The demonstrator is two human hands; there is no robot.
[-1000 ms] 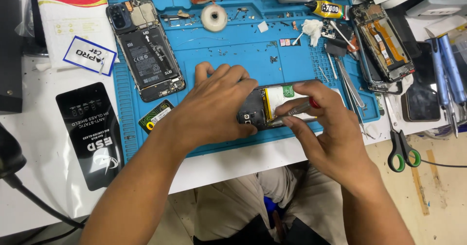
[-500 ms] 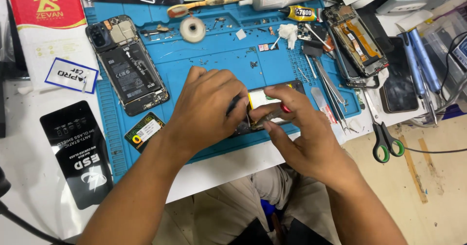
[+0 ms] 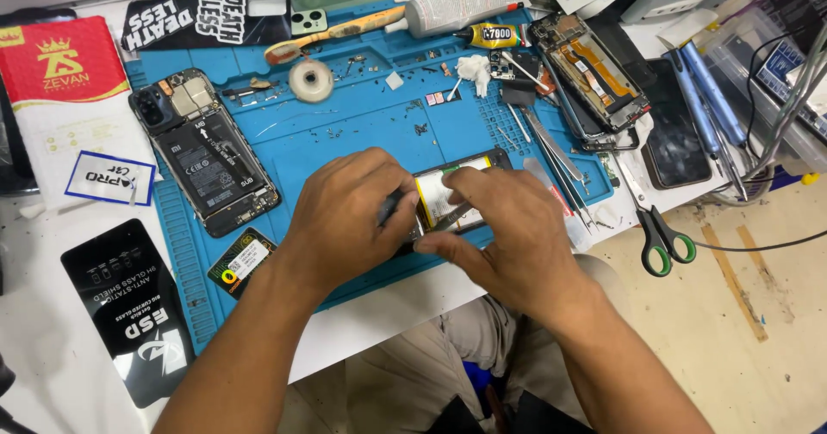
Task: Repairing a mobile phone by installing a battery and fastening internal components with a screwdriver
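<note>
An opened phone [image 3: 448,197] with a white battery lies on the blue mat [image 3: 345,133], near its front edge. The left hand [image 3: 345,219] clasps its left end; the right hand [image 3: 508,236] pinches its lower edge. Behind-left of the phone lies another opened handset [image 3: 207,163]; scissors [image 3: 659,236] lie right of it on the table [image 3: 388,322].

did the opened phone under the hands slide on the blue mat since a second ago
Cannot tell. The head camera shifted between pictures; the opened phone sits near the blue mat's front edge in each, under the left hand and right hand.
</note>
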